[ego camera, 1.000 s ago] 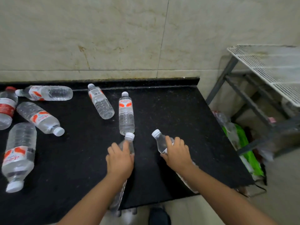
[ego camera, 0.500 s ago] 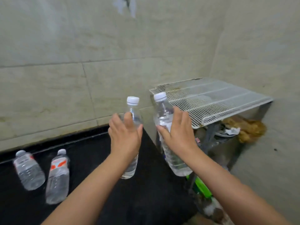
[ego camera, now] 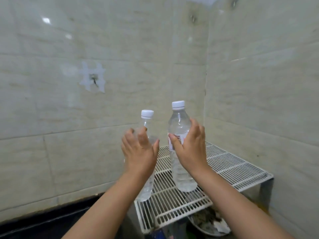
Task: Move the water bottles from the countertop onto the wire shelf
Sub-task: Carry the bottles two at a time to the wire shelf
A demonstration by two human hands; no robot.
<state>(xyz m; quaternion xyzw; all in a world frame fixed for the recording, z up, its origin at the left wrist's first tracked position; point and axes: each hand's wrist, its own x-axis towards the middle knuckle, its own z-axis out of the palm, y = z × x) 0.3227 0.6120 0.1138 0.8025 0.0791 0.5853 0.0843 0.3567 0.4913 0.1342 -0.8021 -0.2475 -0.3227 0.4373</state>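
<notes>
Over wire shelf (ego camera: 231, 168), both bottles are held upright, caps up: left bottle (ego camera: 146, 188) clamped by left hand (ego camera: 139, 149), right bottle (ego camera: 179, 125) by right hand (ego camera: 189, 145).

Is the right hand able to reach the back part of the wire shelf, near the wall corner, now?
Probably yes. The right hand holds a water bottle above the wire shelf, and the back grid near the corner looks bare, with nothing between.

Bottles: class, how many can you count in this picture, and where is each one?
2. One bottle is in the left hand, at the shelf's front-left edge. The other is in the right hand, over the shelf's middle. Others may be out of frame.
</notes>
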